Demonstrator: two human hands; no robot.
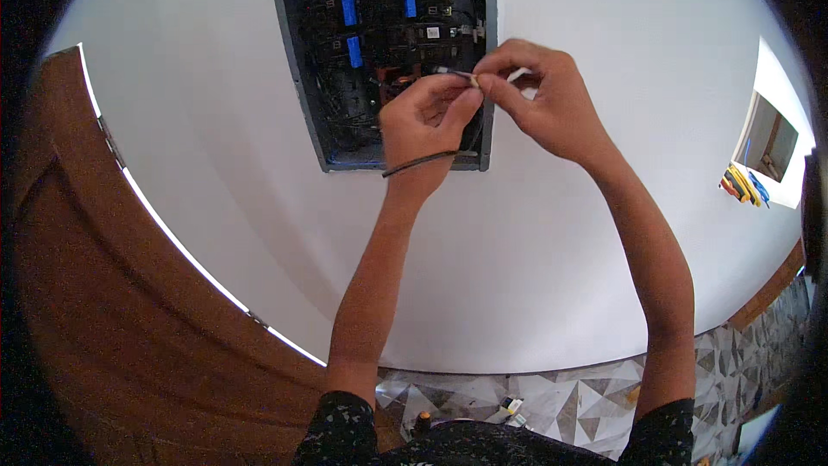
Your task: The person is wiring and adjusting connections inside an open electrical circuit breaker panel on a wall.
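Note:
In front of an open electrical panel box [493, 134] set in the white wall, my two hands meet at fingertip height. My left hand [431, 116], with a dark band at its wrist, pinches a short, thin wire [459, 74] between thumb and fingers. My right hand [552, 95] grips the wire's pale end with thumb and forefinger. Within the dark box are black breakers with blue parts [348, 10], and reddish wires [397, 79] partly hidden behind my left hand. Finer detail between my fingertips is too small to make out.
A brown wooden door [129, 293] stands at the left. Several pliers-like hand tools [743, 186] with yellow, red and blue handles rest by a small wall opening [768, 142] at the right. Small items [511, 410] lie on the patterned tile floor [586, 397] below.

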